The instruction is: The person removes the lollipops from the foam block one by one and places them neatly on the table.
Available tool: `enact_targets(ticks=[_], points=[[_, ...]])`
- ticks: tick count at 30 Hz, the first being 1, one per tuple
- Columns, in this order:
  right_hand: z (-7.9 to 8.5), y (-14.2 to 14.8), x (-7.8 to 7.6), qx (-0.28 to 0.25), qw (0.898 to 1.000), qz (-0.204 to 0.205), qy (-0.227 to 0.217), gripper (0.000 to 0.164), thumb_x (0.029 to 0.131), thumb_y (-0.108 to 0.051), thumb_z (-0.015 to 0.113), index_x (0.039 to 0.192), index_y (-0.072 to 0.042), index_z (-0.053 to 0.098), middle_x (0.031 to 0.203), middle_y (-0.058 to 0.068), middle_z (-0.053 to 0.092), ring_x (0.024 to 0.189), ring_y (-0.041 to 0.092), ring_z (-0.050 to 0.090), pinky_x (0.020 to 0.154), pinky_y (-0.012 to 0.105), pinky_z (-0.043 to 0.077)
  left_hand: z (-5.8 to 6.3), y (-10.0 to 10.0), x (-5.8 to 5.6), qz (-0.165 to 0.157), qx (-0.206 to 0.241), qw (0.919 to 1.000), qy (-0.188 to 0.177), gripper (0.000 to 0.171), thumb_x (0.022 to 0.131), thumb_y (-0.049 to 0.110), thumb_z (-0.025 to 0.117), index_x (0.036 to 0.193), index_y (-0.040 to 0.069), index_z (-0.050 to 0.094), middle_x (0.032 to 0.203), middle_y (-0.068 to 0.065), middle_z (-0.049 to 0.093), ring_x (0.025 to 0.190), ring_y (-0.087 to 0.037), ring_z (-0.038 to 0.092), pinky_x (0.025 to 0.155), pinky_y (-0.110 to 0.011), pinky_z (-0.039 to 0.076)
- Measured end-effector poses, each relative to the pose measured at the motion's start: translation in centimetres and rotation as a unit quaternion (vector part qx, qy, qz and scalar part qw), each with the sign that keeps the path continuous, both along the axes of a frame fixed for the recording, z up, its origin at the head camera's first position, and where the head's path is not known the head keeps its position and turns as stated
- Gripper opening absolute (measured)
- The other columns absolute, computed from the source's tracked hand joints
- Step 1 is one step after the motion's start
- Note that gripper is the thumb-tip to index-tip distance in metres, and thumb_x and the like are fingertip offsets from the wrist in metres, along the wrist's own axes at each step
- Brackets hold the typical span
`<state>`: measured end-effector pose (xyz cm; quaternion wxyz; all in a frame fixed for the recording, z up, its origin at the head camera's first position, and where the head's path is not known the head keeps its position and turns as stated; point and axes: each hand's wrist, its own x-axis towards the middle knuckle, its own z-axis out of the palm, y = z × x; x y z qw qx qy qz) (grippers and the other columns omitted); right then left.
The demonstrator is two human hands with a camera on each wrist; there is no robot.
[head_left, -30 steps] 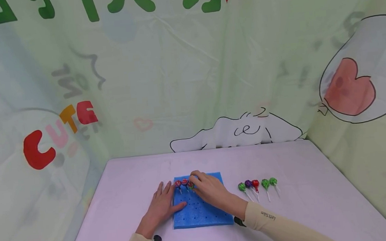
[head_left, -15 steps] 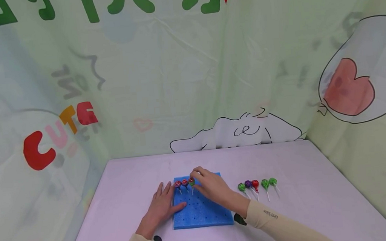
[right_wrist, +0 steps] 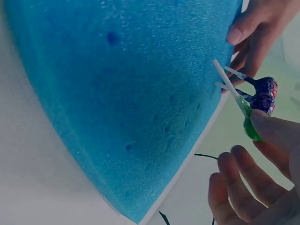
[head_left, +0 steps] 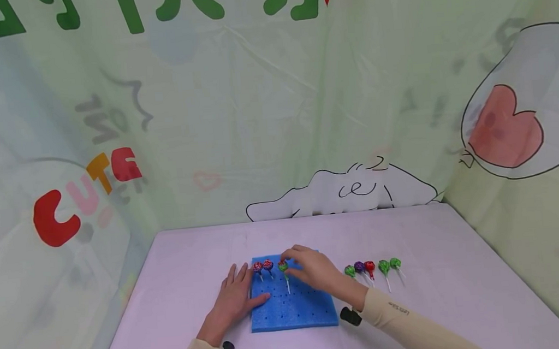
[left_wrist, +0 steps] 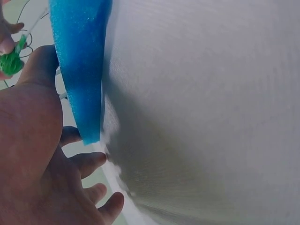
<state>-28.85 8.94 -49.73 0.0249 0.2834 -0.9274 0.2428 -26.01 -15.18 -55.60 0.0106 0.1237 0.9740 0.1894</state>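
Note:
A blue foam board [head_left: 300,310] with rows of small holes lies on the table. My left hand [head_left: 235,293] rests along its left edge, fingers spread, thumb over the top face. In my right hand [head_left: 311,268] a green lollipop [head_left: 283,266] is pinched by its wrapped head between thumb and fingers. Its white stick points down over the board; in the right wrist view the green lollipop [right_wrist: 251,122] shows its stick's bare tip off the foam. Two red-and-purple lollipops [head_left: 268,264] stand by their sticks in the board's far left holes.
Right of the board, several lollipops lie on the table: a green one [head_left: 349,271], a purple one [head_left: 359,266], a red one [head_left: 369,266] and two more green ones [head_left: 384,266]. A printed curtain [head_left: 275,114] stands behind the table.
My right hand has lifted the green lollipop from beside the two standing ones and shifted it slightly right, so its whole stick now shows. My left hand has stayed put.

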Motion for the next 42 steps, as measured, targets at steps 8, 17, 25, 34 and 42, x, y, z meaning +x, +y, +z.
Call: enact_targets(ticks=[8, 17, 25, 34, 42], points=[[0.4, 0.9, -0.4, -0.029, 0.995, 0.021, -0.094, 0.023, 0.094, -0.017, 0.071, 0.117, -0.013, 0.071, 0.110, 0.003, 0.071, 0.100, 0.024, 0.068, 0.084, 0.037, 0.059, 0.0, -0.1, -0.1, 0.004, 0.001, 0.9999, -0.012, 0.091, 0.089, 0.061, 0.065, 0.153, 0.002, 0.038, 0.160, -0.022, 0.035, 0.152, -0.048, 0.020, 0.119, -0.065, 0.025], [0.6, 1.5, -0.8, -0.071, 0.985, 0.028, -0.153, 0.024, 0.094, -0.011, 0.070, 0.118, -0.008, 0.071, 0.111, 0.010, 0.072, 0.100, 0.027, 0.067, 0.086, 0.045, 0.059, 0.2, 0.1, -0.1, 0.007, 0.002, 0.9999, -0.014, 0.091, 0.089, 0.061, 0.065, 0.154, 0.003, 0.037, 0.161, -0.021, 0.034, 0.152, -0.048, 0.018, 0.119, -0.066, 0.023], [0.3, 1.9, -1.2, -0.090, 0.982, 0.021, -0.166, 0.021, 0.093, -0.014, 0.071, 0.114, -0.009, 0.072, 0.108, 0.010, 0.072, 0.099, 0.028, 0.068, 0.085, 0.046, 0.059, 0.4, 0.1, 0.1, 0.007, 0.006, 0.9998, -0.019, 0.091, 0.089, 0.060, 0.066, 0.153, 0.001, 0.038, 0.161, -0.022, 0.034, 0.152, -0.048, 0.019, 0.119, -0.066, 0.024], [0.7, 2.4, -1.1, -0.094, 0.981, 0.019, -0.167, 0.021, 0.093, -0.015, 0.072, 0.114, -0.009, 0.072, 0.108, 0.011, 0.072, 0.098, 0.028, 0.067, 0.084, 0.043, 0.060, 0.2, 0.1, 0.1, 0.005, 0.001, 0.9998, -0.020, 0.092, 0.089, 0.062, 0.065, 0.153, 0.002, 0.037, 0.161, -0.022, 0.034, 0.152, -0.047, 0.018, 0.119, -0.066, 0.024], [1.1, 3.3, -0.8, -0.091, 0.982, 0.009, -0.163, 0.021, 0.093, -0.013, 0.072, 0.113, -0.008, 0.072, 0.108, 0.012, 0.072, 0.098, 0.028, 0.067, 0.083, 0.041, 0.061, 0.0, 0.0, 0.0, 0.004, 0.004, 0.9999, -0.013, 0.091, 0.089, 0.061, 0.065, 0.153, 0.002, 0.038, 0.161, -0.021, 0.034, 0.152, -0.047, 0.018, 0.118, -0.066, 0.024]])
